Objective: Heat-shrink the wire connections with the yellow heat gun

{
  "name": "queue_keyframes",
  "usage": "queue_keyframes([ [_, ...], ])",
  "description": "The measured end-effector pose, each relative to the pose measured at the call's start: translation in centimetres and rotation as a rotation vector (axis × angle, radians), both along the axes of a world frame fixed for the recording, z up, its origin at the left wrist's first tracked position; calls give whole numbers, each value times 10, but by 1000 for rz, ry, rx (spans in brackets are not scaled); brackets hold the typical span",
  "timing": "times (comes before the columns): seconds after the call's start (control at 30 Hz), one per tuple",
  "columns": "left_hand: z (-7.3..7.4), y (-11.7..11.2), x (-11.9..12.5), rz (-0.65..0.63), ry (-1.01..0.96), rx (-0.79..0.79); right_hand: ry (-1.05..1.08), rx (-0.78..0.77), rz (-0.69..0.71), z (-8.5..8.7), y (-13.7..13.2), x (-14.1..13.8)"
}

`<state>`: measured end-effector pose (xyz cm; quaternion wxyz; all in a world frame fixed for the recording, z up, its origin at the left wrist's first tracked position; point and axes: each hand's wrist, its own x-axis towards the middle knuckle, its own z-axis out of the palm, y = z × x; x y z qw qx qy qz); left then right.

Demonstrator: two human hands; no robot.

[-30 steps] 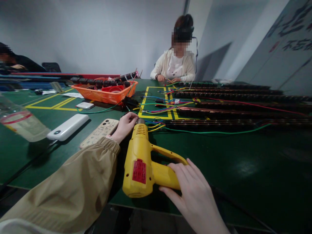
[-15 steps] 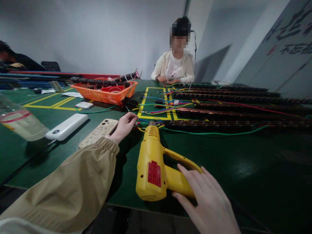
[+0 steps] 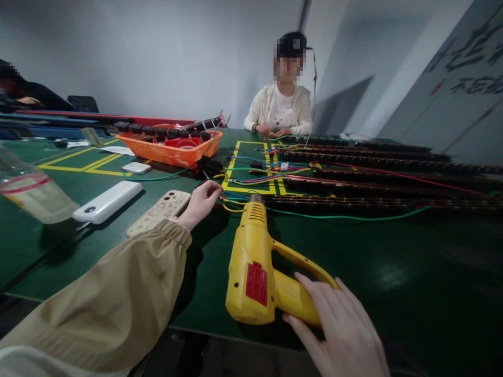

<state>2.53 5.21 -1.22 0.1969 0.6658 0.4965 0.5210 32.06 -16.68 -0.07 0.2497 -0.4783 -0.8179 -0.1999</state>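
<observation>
My right hand lies over the handle of a yellow heat gun and grips it. The gun rests on the green table, nozzle pointing away at a bundle of coloured wires. My left hand, in a tan sleeve, reaches forward with fingertips pinched on the wire ends just left of the nozzle. The wires run from long black strips laid across the table to the right.
A tan phone, a white power bank and a clear bottle lie at my left. An orange basket of black parts stands behind them. One person sits opposite handling wires; another person sits far left.
My right hand has slid the heat gun to the right and slightly forward, so its nozzle moved away from my left hand's fingertips. My left hand stayed put.
</observation>
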Motion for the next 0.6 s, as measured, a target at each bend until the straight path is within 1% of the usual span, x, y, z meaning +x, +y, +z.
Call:
queue_keyframes([
  [0.17, 0, -1, 2, -10, -40, -28, -9, 13, 35, -1, 2, 2],
  [0.27, 0, -1, 1, 4, -26, -25, -14, 13, 40, -2, 3, 0],
  [0.6, -3, 1, -1, 26, 13, -13, 47, 10, 74, 0, 7, -21],
])
